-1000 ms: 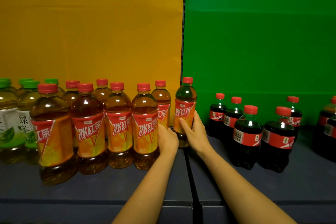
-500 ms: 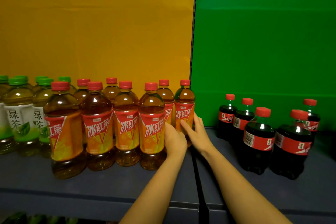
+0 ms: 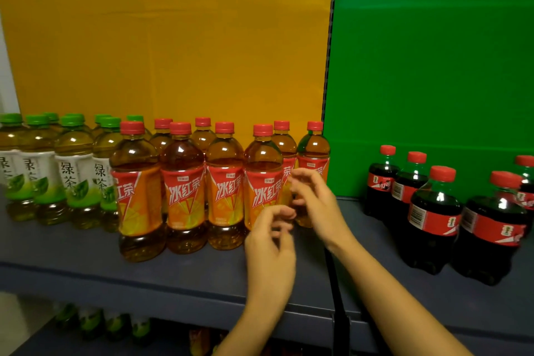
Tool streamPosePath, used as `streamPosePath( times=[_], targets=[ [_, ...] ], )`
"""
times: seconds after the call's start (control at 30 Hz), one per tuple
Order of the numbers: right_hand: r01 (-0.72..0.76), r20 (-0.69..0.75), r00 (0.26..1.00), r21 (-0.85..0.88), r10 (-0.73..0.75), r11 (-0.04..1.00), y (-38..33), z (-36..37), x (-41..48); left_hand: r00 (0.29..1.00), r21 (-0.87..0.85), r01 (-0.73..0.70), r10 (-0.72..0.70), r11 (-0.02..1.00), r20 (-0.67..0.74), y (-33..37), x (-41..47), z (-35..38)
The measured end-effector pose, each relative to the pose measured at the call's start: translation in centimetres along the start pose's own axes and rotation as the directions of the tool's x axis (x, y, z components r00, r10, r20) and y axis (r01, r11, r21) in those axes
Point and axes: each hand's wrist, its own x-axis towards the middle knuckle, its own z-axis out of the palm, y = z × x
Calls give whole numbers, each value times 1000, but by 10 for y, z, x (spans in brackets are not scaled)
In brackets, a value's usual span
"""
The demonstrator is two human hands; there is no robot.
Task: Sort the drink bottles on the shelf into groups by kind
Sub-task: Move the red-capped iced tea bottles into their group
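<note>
Upright green teas (image 3: 73,170), red-capped iced teas (image 3: 185,182) and colas (image 3: 433,217) stand grouped.

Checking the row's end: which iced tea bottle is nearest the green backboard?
The rightmost iced tea bottle, its label partly behind the right hand; all others stand further left.

On the shelf (image 3: 202,274), green tea bottles (image 3: 75,170) stand at the left end, iced tea bottles (image 3: 183,191) mid-shelf, cola bottles (image 3: 433,217) toward the right. Left hand (image 3: 271,243) and right hand (image 3: 316,202), fingers loosely curled, hold nothing.
</note>
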Motion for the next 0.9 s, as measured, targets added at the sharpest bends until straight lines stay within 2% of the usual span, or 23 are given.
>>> streamPosePath(
  times=[0.13, 0.2, 0.33, 0.43, 0.6, 0.73, 0.9],
  targets=[
    [-87, 117, 986, -223, 116, 971, 10, 23, -7, 967, 192, -51, 97, 980, -237, -10, 5, -37],
    [-65, 117, 987, -330, 109, 942, 16, 32, -9, 954, 263, -24, 100, 965, -282, -17, 11, -48],
    [-31, 47, 998, -325, 49, 945, 16, 31, -13, 989, 393, 68, -10, 917, -147, -29, 16, -48],
    [-22, -4, 1000, -357, 22, 934, 14, 19, -16, 989, 409, 142, -113, 901, -94, -32, 16, -40],
    [-98, -137, 989, -393, 48, 914, 11, -9, -16, 973, 467, 230, -210, 854, -96, -32, 24, -38],
    [-147, -205, 977, -412, 66, 899, 14, -28, -20, 970, 502, 244, -208, 830, -127, -31, 25, -35],
    [-157, -224, 973, -447, 59, 881, 16, -35, -25, 967, 391, 237, -180, 889, -179, -33, 30, -36]
  ],
)
